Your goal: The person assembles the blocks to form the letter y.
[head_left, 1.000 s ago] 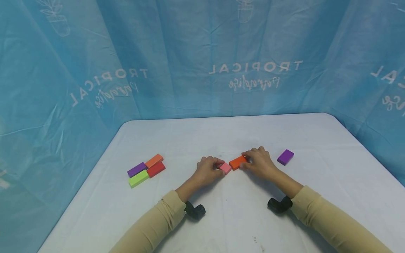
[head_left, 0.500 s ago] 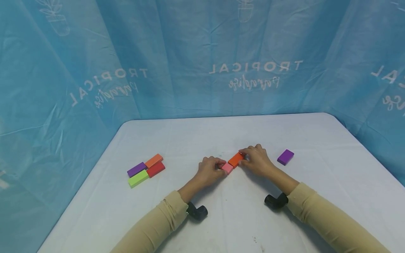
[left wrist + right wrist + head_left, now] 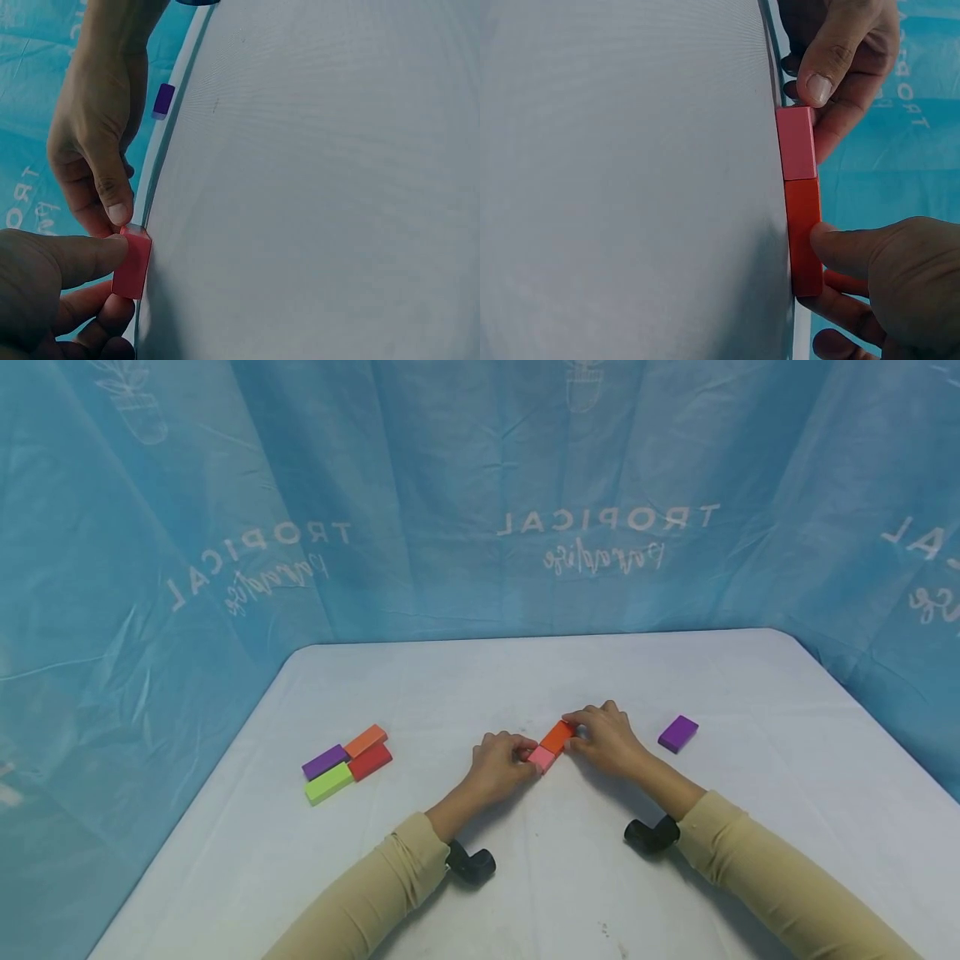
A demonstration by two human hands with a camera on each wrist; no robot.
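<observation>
Near the middle of the table, my left hand (image 3: 497,768) pinches a pink block (image 3: 542,758) between thumb and fingers. My right hand (image 3: 606,739) pinches an orange block (image 3: 557,737) in the same way. In the right wrist view the pink block (image 3: 797,142) and the orange block (image 3: 805,240) touch end to end in one line. The left wrist view shows the left thumb against the pink block (image 3: 132,264), with the orange one mostly hidden there. A lone purple block (image 3: 678,734) lies to the right of my right hand.
At the left, a purple block (image 3: 326,762), a lime green block (image 3: 328,784), an orange block (image 3: 365,741) and a red block (image 3: 370,762) lie in a touching cluster. The white-covered table (image 3: 450,685) meets a blue curtain (image 3: 450,577) at the back.
My right hand has turned the orange block and moved slightly left. My left hand has shifted slightly right with the pink block. The two blocks' ends now line up.
</observation>
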